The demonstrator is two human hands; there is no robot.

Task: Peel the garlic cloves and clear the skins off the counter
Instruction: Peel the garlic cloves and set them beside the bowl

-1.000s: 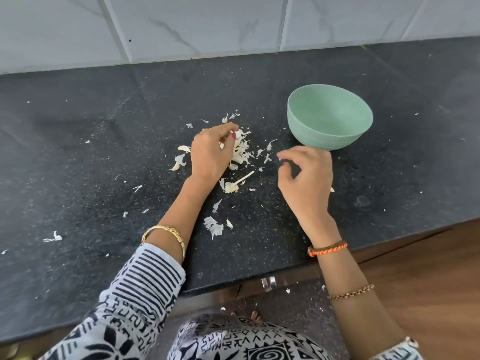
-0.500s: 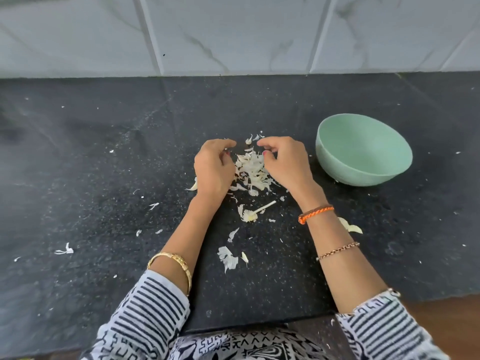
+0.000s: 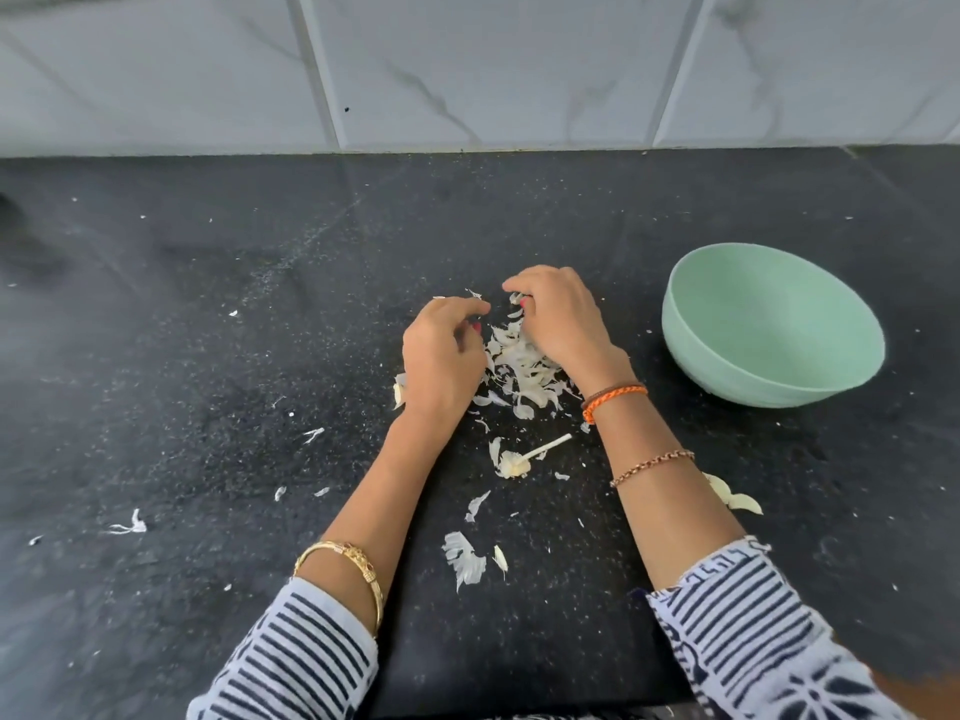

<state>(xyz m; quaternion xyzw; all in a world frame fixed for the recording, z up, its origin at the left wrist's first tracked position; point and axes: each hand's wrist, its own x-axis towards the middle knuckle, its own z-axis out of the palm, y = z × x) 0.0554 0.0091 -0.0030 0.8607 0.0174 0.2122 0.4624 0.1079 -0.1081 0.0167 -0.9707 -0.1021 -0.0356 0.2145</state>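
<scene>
Peeling looks finished; no whole cloves visible. Clearing underway. Left hand point(image 3: 441, 356) and right hand point(image 3: 558, 319), fingers curled, cup skins point(image 3: 522, 374) mid-tabletop point(image 3: 208, 356); right pinches one flake. Strays, stem point(image 3: 524, 457) remain toward front edge. Bowl point(image 3: 769, 324) right, contents unseen.

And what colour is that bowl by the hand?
Pale mint green, inside and out. The bowl shows in the head view, beside the right hand.

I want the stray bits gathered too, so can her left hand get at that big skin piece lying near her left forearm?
Probably yes. The large skin piece lies bare on the black counter with nothing on it or around it. The left hand is up at the skin pile, so it would only need to draw back.
</scene>
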